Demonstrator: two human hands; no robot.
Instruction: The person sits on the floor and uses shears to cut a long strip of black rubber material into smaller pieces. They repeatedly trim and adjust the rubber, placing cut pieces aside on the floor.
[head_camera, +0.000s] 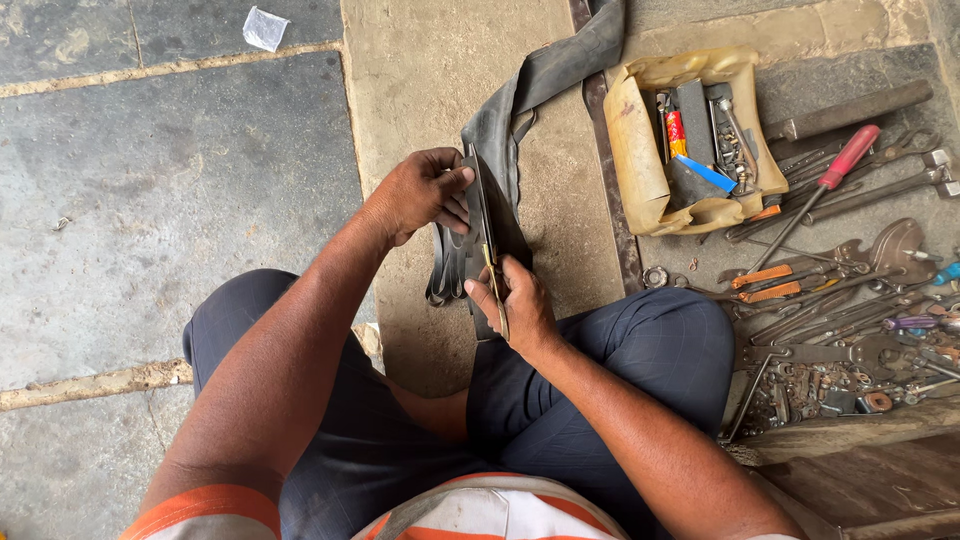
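The person is squatting on the stone floor (200, 180), working a black rubber inner tube (500, 150) held up between the knees. The left hand (418, 193) is gripping the folded tube at its upper edge, thumb and fingers clamped around the rubber. The right hand (520, 305) is closed on a thin, yellowish flat tool (495, 285), probably a blade or file, though its exact kind is hard to tell, and is laying it along the fold. The tube's free length is trailing away up the floor toward the top of the view.

Judgement: the work looks best served by keeping the rubber taut between both hands, with the tool running along the fold and the left fingers staying clear of its edge.

To the person's right, a tan container (640, 130) is holding small parts, and a red-handled screwdriver (830, 175) is lying among scattered spanners and pliers (850, 300), well apart from the hands.
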